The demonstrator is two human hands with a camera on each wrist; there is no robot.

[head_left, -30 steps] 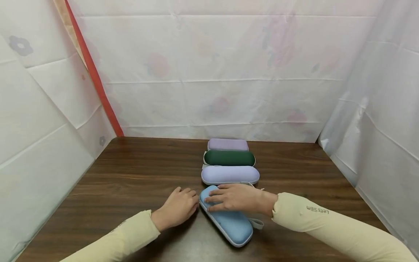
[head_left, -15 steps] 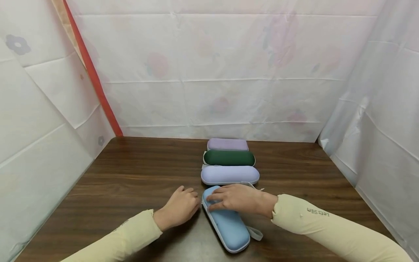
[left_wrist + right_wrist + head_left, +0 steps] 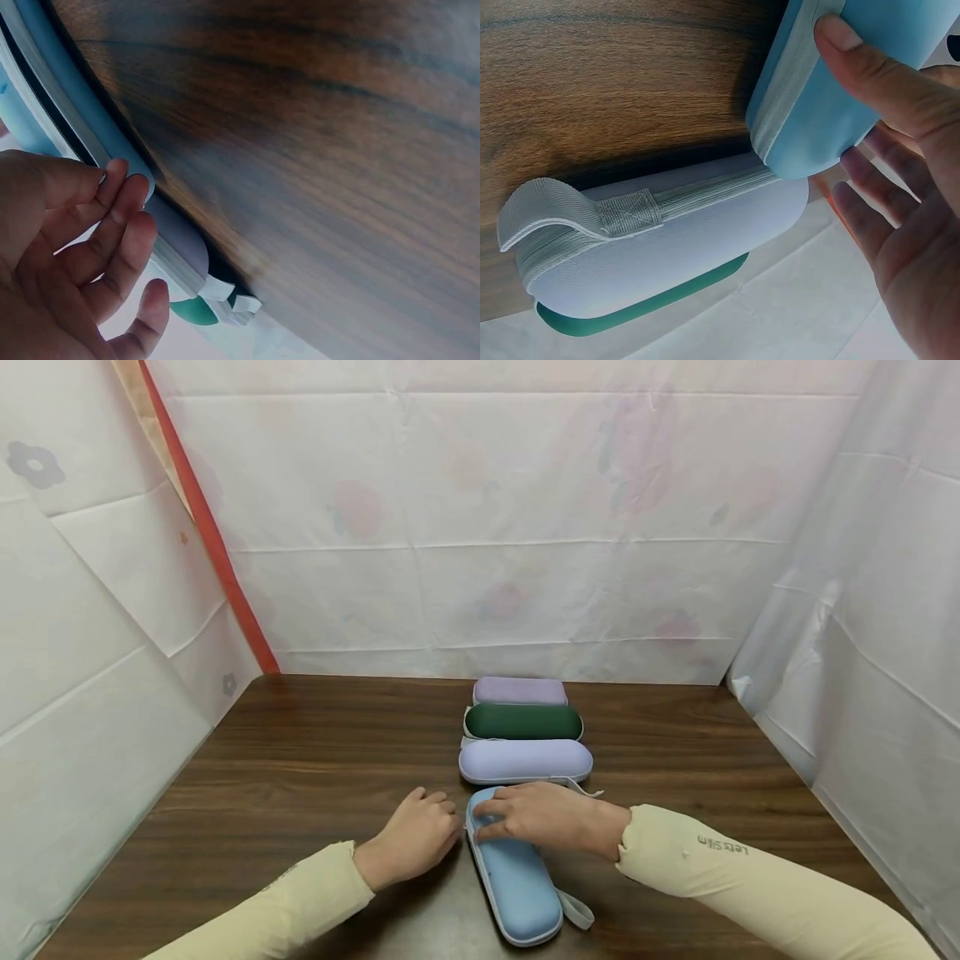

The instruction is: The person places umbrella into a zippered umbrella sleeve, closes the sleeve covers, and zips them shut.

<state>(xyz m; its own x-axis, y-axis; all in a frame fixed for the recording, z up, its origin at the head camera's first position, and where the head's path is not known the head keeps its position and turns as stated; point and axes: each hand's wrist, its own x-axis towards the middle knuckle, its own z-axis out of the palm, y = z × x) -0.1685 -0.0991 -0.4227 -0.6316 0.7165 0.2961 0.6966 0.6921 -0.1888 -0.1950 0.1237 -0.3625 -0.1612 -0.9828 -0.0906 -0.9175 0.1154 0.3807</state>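
A light blue zip case [image 3: 517, 881] lies on the table with its long side running away from me, slightly slanted. My right hand [image 3: 555, 814] holds its far end from above; in the right wrist view the thumb [image 3: 870, 64] lies by the zip edge and the fingers reach across the end. My left hand [image 3: 416, 837] is at the case's left edge. In the left wrist view its thumb and index finger pinch a small zip pull [image 3: 103, 178], mostly hidden by the fingertips. A dark gap [image 3: 56, 112] runs along the zip there.
Beyond the blue case, a lavender case [image 3: 525, 762], a dark green case [image 3: 523, 722] and a purple case [image 3: 520, 691] lie crosswise in a row. A grey strap [image 3: 576, 910] sticks out from the blue case's right side. White sheeting [image 3: 450, 593] hangs behind the brown table [image 3: 322, 735].
The near end of the blue case has swung left, so the case lies less slanted. My left hand has shifted slightly right with its edge; my right hand stays on the far end.
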